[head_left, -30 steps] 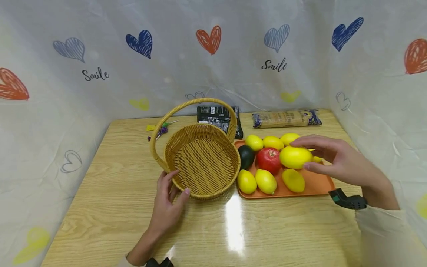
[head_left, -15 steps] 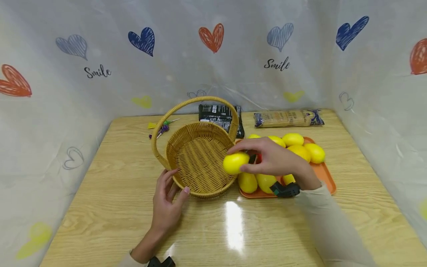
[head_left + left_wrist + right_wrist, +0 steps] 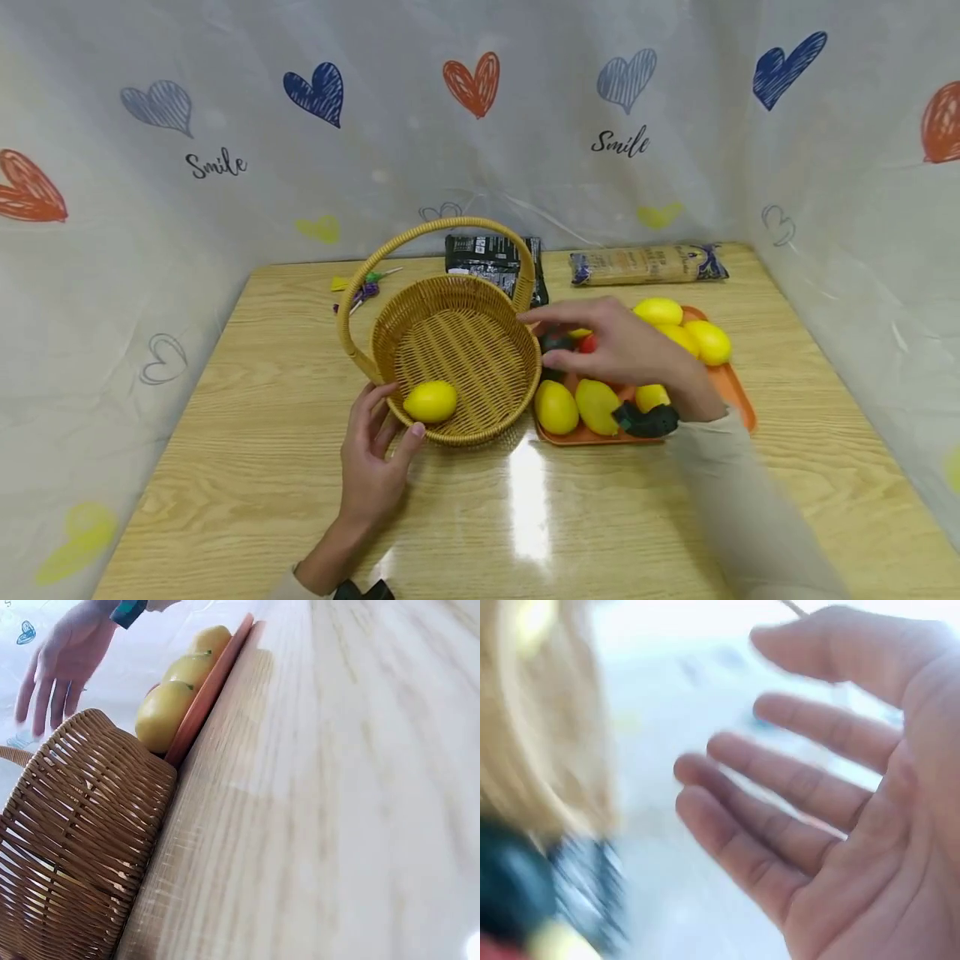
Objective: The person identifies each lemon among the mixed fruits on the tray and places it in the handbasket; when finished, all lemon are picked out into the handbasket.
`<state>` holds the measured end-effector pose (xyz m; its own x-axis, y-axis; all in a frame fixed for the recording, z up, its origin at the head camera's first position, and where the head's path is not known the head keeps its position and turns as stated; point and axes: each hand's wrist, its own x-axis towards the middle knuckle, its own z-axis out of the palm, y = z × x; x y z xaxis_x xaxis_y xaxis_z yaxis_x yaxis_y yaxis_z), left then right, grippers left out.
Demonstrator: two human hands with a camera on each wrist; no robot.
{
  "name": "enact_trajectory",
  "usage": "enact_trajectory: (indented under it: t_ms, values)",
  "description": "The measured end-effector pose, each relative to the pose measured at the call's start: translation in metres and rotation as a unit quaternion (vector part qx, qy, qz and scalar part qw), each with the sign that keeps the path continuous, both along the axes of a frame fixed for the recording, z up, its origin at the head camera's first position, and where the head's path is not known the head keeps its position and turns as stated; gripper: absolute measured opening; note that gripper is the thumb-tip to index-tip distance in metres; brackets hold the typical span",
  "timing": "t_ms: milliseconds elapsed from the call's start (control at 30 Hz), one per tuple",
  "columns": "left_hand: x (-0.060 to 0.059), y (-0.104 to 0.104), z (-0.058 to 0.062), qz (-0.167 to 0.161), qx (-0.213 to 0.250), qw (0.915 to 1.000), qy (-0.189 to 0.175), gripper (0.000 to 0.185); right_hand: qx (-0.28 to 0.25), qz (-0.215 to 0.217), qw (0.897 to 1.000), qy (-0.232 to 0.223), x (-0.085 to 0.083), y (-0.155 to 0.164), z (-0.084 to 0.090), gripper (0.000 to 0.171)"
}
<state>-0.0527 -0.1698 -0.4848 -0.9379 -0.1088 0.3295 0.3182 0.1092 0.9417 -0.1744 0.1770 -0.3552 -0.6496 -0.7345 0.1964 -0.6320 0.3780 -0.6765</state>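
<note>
A round wicker basket (image 3: 480, 358) with a tall arched handle stands mid-table. Inside it, near the front left, lies one lemon (image 3: 431, 402). My left hand (image 3: 375, 454) holds the basket's front-left rim, its fingertips and thumb at the edge. Over the left part of an orange tray (image 3: 723, 387) hovers my right hand (image 3: 607, 342); its fingers are extended and hold nothing, as the right wrist view also shows. Several lemons (image 3: 557, 408) lie on the tray, along with a dark green round fruit (image 3: 557, 343) and a red fruit (image 3: 588, 343), both partly hidden by the hand.
Behind the basket lies a black packet (image 3: 495, 260). A long pack that looks like noodles (image 3: 648, 265) lies at the back right. Wrapped lollipops (image 3: 363, 292) sit at the back left. Heart-printed sheeting (image 3: 480, 167) walls the table's back and sides.
My right hand carried a lemon left from the tray to the basket and let it go. The lemon now lies in the basket. My left hand stayed at the rim.
</note>
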Motion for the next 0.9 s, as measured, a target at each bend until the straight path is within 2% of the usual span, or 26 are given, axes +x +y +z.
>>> enact_trajectory:
  t_ms: [133, 233, 333, 433, 567, 733, 900]
  values:
    - [0.000, 0.001, -0.001, -0.002, 0.003, 1.0000, 0.002, 0.063, -0.081, -0.106, 0.991, 0.001, -0.012, 0.065, 0.013, 0.049]
    - [0.000, 0.001, -0.002, -0.008, 0.007, 0.9999, 0.001, 0.064, -0.139, -0.145, 0.980, -0.017, -0.022, 0.105, 0.009, 0.044]
    - [0.001, 0.000, -0.001, -0.012, 0.002, 0.9999, -0.006, 0.065, -0.164, -0.181, 0.969, -0.031, -0.031, 0.134, -0.002, 0.040]
    - [0.001, 0.000, 0.000, -0.013, -0.002, 0.9998, -0.016, 0.067, -0.136, -0.234, 0.961, -0.052, -0.038, 0.153, -0.018, 0.038]
    - [0.000, -0.001, 0.000, -0.015, -0.002, 0.9997, -0.018, 0.068, -0.065, -0.280, 0.952, -0.102, -0.049, 0.166, -0.039, 0.041]
    - [-0.001, -0.001, 0.000, -0.019, 0.004, 0.9998, -0.009, 0.068, 0.022, -0.278, 0.950, -0.138, -0.059, 0.171, -0.053, 0.048]
    - [-0.001, -0.002, -0.002, -0.020, 0.001, 0.9998, -0.007, 0.067, 0.061, -0.261, 0.951, -0.154, -0.064, 0.172, -0.061, 0.048]
